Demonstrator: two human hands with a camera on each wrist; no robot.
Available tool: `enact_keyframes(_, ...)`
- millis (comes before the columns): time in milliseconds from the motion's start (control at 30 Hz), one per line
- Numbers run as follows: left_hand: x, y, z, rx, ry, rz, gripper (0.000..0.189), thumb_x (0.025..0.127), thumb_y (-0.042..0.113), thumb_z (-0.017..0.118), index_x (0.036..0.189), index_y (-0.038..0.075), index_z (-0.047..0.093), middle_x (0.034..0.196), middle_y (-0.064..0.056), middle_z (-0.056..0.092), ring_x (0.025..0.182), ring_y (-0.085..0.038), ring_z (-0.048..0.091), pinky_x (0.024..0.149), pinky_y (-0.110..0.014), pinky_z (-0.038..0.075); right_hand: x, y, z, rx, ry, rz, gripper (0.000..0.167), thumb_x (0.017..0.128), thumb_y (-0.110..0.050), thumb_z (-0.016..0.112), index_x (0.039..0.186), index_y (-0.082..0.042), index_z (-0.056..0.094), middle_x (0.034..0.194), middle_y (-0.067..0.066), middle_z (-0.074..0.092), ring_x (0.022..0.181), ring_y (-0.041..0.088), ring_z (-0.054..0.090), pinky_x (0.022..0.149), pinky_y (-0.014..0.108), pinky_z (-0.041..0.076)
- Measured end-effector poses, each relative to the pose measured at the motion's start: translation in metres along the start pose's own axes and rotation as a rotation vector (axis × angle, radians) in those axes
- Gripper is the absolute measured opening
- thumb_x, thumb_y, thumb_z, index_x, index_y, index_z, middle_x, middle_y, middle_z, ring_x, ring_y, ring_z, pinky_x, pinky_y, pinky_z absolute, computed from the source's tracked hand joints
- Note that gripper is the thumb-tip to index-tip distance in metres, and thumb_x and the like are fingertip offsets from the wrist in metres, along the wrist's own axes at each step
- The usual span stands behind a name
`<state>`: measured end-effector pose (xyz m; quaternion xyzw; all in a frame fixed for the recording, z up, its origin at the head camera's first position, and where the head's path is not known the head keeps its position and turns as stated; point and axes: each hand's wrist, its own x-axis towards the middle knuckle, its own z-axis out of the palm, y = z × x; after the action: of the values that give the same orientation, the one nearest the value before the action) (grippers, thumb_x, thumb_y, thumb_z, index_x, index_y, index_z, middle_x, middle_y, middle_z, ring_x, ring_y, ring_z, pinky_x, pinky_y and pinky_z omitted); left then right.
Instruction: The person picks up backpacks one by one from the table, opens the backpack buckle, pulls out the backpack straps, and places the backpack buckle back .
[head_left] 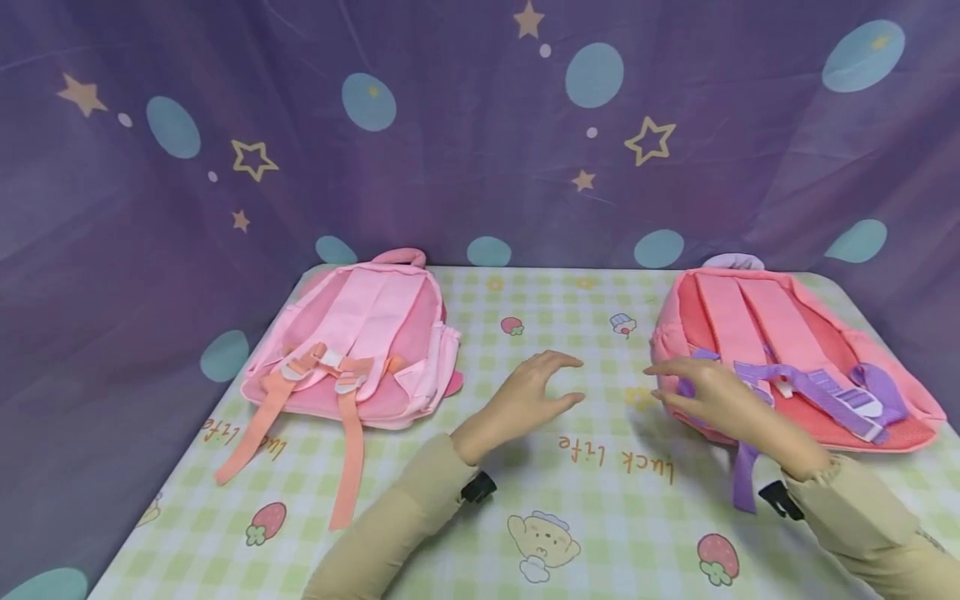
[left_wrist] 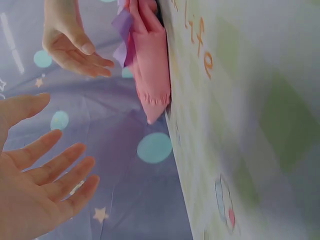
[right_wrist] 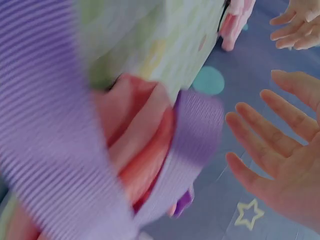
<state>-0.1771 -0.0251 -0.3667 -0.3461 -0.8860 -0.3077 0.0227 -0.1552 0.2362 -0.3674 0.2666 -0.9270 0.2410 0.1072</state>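
Observation:
Both hands hover over the table with their palms turned toward each other and nothing in their fingers. My left hand [head_left: 528,398] is near the table's middle, right of a light pink backpack [head_left: 382,308] with orange strap ends. Its fingers spread apart in the left wrist view. My right hand [head_left: 708,392] overlaps the left side of a coral pink backpack [head_left: 813,325] in the head view, fingers extended. That backpack lies with its shoulder straps up, and purple webbing [head_left: 832,396] crosses it. Close in the right wrist view, a purple strap [right_wrist: 55,120] covers the left part.
A green checked tablecloth [head_left: 540,475] with printed strawberries and lettering covers the table. Behind it hangs a purple curtain [head_left: 480,167] with stars and blue dots. Two orange strap ends [head_left: 348,467] trail forward from the light pink backpack.

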Motion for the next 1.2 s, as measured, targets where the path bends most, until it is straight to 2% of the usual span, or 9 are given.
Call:
enact_keyframes(67,-0.004,-0.004,-0.005,0.005,0.014,-0.006,0.039,0.083,0.027,0.061,0.117,0.01,0.054,0.118,-0.002,0.053,0.113,-0.017,0.047,0.096,-0.03,0.034,0.006,-0.004,0.005,0.007,-0.005,-0.009,0.027,0.074,-0.01,0.07,0.099,-0.006,0.065,0.097,0.004,0.065,0.08,0.015,0.058,0.068,0.033,0.047)
enact_keyframes(167,-0.01,-0.011,-0.013,0.024,0.031,-0.024,0.039,0.083,0.027,0.062,0.117,0.009,0.054,0.118,-0.003,0.053,0.112,-0.019,0.047,0.096,-0.033,0.035,0.014,-0.01,0.009,0.036,-0.02,-0.045,0.025,0.076,-0.01,0.068,0.1,-0.006,0.064,0.098,0.005,0.065,0.093,0.021,0.059,0.076,0.039,0.047)
enact_keyframes(333,-0.021,-0.021,-0.026,0.028,0.062,-0.043,0.037,0.082,0.023,0.063,0.114,0.007,0.055,0.116,-0.006,0.054,0.11,-0.022,0.048,0.095,-0.036,0.035,0.027,-0.019,0.017,0.042,-0.016,-0.132,0.023,0.078,-0.011,0.066,0.1,-0.006,0.065,0.098,0.004,0.064,0.095,0.022,0.058,0.079,0.039,0.046)
enact_keyframes(533,-0.035,-0.032,-0.039,0.069,0.106,-0.059,0.038,0.08,0.021,0.065,0.112,0.005,0.056,0.115,-0.008,0.055,0.11,-0.024,0.049,0.095,-0.036,0.035,0.042,-0.03,0.028,0.056,-0.026,-0.178,0.023,0.078,-0.014,0.067,0.099,-0.007,0.065,0.099,0.004,0.064,0.096,0.022,0.058,0.082,0.038,0.045)
enact_keyframes(667,-0.044,-0.04,-0.048,0.115,0.128,-0.065,0.037,0.079,0.021,0.066,0.112,0.005,0.057,0.114,-0.009,0.055,0.11,-0.025,0.049,0.095,-0.038,0.035,0.051,-0.036,0.036,0.087,-0.054,-0.184,0.023,0.078,-0.013,0.066,0.1,-0.007,0.065,0.099,0.004,0.064,0.096,0.022,0.058,0.084,0.037,0.045)
enact_keyframes(933,-0.064,-0.053,-0.065,0.138,0.187,-0.068,0.037,0.078,0.019,0.067,0.11,0.003,0.057,0.114,-0.012,0.055,0.109,-0.027,0.049,0.092,-0.041,0.037,0.065,-0.053,0.048,0.16,-0.137,-0.163,0.024,0.081,-0.015,0.063,0.104,-0.008,0.063,0.103,0.004,0.062,0.101,0.02,0.056,0.088,0.036,0.043)
enact_keyframes(1200,-0.086,-0.07,-0.084,0.139,0.226,-0.098,0.04,0.077,0.015,0.067,0.112,0.0,0.055,0.114,-0.015,0.054,0.108,-0.029,0.048,0.091,-0.044,0.036,0.08,-0.068,0.06,0.219,-0.184,-0.21,0.026,0.082,-0.013,0.062,0.107,-0.007,0.062,0.105,0.004,0.062,0.101,0.018,0.055,0.088,0.033,0.042)
